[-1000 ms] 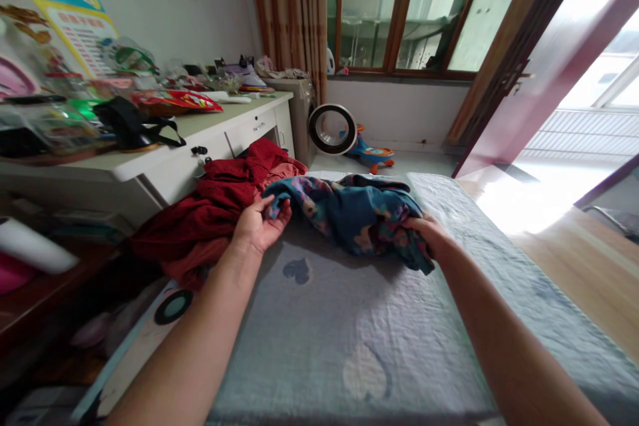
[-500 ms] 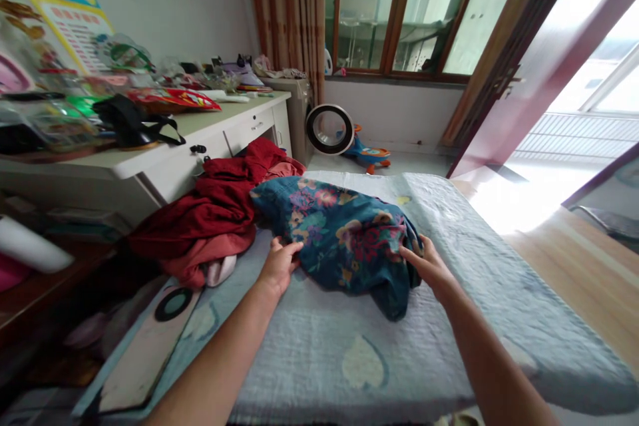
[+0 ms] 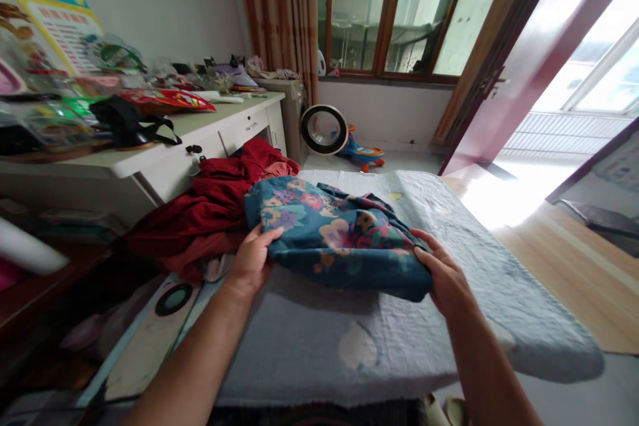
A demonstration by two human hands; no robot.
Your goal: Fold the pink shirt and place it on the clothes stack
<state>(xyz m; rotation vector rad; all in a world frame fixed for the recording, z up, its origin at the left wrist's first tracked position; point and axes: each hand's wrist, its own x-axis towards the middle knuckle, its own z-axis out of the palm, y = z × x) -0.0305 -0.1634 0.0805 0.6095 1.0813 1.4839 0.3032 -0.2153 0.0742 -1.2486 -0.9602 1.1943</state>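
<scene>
A teal cloth with a floral print (image 3: 339, 233) is stretched between my hands, its near edge raised over the light blue heart-patterned cover (image 3: 399, 346). My left hand (image 3: 254, 256) grips the cloth's left end, thumb on top and fingers partly hidden beneath. On the other side my right hand (image 3: 442, 269) pinches its right end. Dark red fabric (image 3: 219, 193) lies heaped at the left, against the floral cloth, with a paler red part below it.
A white desk (image 3: 200, 126) loaded with jars, bags and a black strap runs along the left. Behind stand a washing machine with its round door (image 3: 324, 130) open and a blue and orange toy (image 3: 362, 153). A pale board (image 3: 150, 339) lies at the lower left.
Both hands have pulled the floral cloth's near edge up and straighter, and its hanging corner is no longer visible. My left hand has moved left, my right hand slightly right.
</scene>
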